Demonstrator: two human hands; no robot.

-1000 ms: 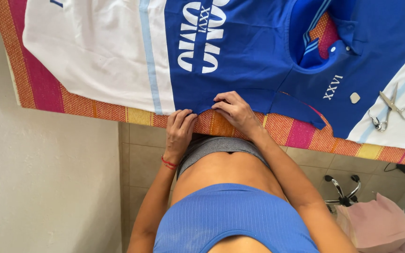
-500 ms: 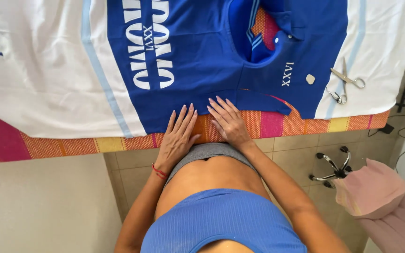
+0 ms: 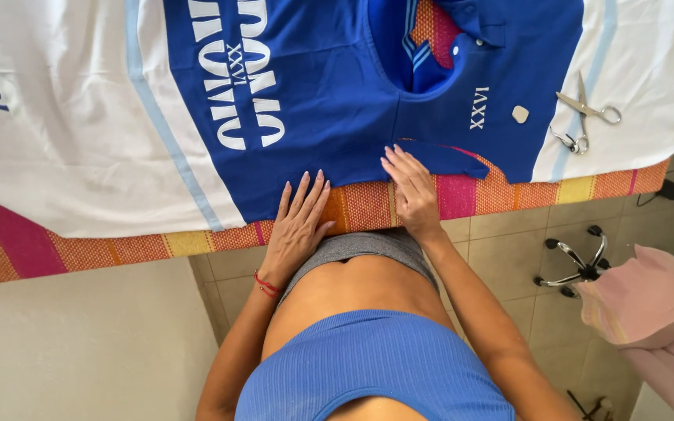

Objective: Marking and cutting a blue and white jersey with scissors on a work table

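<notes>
A blue and white jersey [image 3: 313, 101] with white lettering lies spread flat on a striped orange, pink and yellow cloth [image 3: 368, 206] that covers the table. My left hand [image 3: 298, 226] rests flat, fingers together, on the striped cloth at the jersey's near edge. My right hand [image 3: 409, 183] lies flat beside it, fingertips touching the blue fabric near a short sleeve [image 3: 438, 156]. Neither hand grips anything. A red string bracelet [image 3: 265, 284] circles my left wrist.
Metal scissors [image 3: 583, 117] lie on the jersey's white part at the right, next to a small pale tag [image 3: 519, 114]. A chair with a pink seat [image 3: 649, 300] and a star-shaped wheeled base [image 3: 575, 265] stands on the tiled floor at the right.
Both hands went from pinching the jersey's edge to lying flat on the cloth. The view shifted, so the jersey and scissors sit further left and lower in frame.
</notes>
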